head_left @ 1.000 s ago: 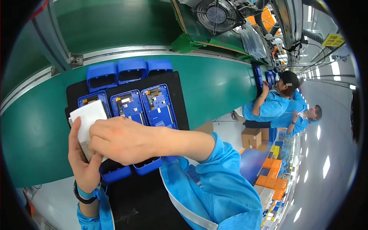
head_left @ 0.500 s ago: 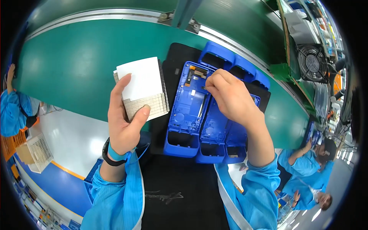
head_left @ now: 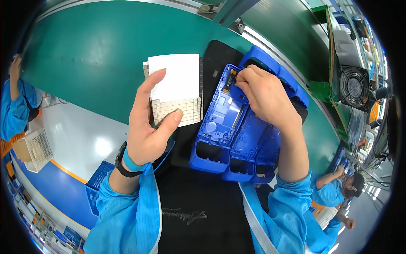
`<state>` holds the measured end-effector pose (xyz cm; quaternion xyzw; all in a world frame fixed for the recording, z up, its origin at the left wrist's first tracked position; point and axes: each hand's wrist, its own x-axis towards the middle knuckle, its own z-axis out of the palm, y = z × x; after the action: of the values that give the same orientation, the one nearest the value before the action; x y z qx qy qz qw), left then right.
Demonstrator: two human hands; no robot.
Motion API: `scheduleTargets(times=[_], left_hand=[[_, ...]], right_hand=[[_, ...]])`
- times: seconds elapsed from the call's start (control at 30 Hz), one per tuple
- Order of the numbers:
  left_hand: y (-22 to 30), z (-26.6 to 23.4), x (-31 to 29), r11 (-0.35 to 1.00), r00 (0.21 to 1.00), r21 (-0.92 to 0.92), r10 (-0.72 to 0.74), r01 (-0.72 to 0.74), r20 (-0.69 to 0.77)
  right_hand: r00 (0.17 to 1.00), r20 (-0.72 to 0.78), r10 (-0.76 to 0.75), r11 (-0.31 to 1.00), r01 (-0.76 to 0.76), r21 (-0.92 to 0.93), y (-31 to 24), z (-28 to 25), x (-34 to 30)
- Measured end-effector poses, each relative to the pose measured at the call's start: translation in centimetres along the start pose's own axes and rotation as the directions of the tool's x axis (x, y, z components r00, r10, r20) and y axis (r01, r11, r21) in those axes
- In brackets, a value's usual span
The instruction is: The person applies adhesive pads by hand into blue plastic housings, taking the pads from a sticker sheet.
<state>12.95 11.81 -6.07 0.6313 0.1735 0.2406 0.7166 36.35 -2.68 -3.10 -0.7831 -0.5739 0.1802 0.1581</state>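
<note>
My left hand [head_left: 146, 137] is closed around a sheet of small grey square pads [head_left: 188, 111], with a white backing paper [head_left: 179, 78] over its upper part. The thumb presses the lower rows of squares, and the forefinger lies along the paper's left edge. My right hand [head_left: 270, 101] is pinched over the upper end of the leftmost blue plastic housing [head_left: 218, 118], beside a small black and orange part [head_left: 230, 80]. Whatever its fingertips hold is hidden. More blue housings [head_left: 243, 137] stand in a row to the right, partly under my right forearm.
The housings lie on a black mat [head_left: 220, 53] on a green table [head_left: 101, 46]. A metal rail and post [head_left: 232, 12] run along the far side. At the right are a black fan [head_left: 354, 86] and a co-worker in blue [head_left: 332, 190]; another person's arm [head_left: 16, 82] shows far left.
The whole view has shifted, so the hands, sheet and housings appear further right. My left hand still holds the sheet, and my right fingers stay pinched at the leftmost housing's upper end.
</note>
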Motion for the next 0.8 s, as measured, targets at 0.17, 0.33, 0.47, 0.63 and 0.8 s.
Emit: scheduleTargets(times=[0.17, 0.33, 0.47, 0.63, 0.8], left_hand=[[-0.2, 0.0, 0.2, 1.0, 1.0, -0.012, -0.002, 0.002, -0.006], [-0.2, 0.0, 0.2, 1.0, 1.0, -0.026, -0.012, 0.012, 0.009], [-0.3, 0.0, 0.3, 0.999, 1.0, -0.036, -0.012, 0.012, 0.014], [-0.2, 0.1, 0.1, 0.999, 1.0, -0.032, -0.018, 0.019, 0.011], [-0.2, 0.1, 0.2, 0.998, 1.0, -0.048, -0.029, 0.029, 0.007]], right_hand=[[1.0, 0.015, -0.003, 1.0, 0.003, -0.011, 0.0, 0.0, 0.2], [1.0, 0.009, 0.004, 1.0, -0.003, -0.013, -0.2, 0.1, 0.2], [1.0, -0.01, 0.008, 0.999, -0.009, -0.036, -0.3, 0.3, 0.3], [0.997, -0.036, 0.063, 0.993, -0.067, -0.095, -1.1, 0.5, 0.1], [0.994, -0.058, 0.091, 0.989, -0.097, -0.113, -0.9, 0.8, -0.2]])
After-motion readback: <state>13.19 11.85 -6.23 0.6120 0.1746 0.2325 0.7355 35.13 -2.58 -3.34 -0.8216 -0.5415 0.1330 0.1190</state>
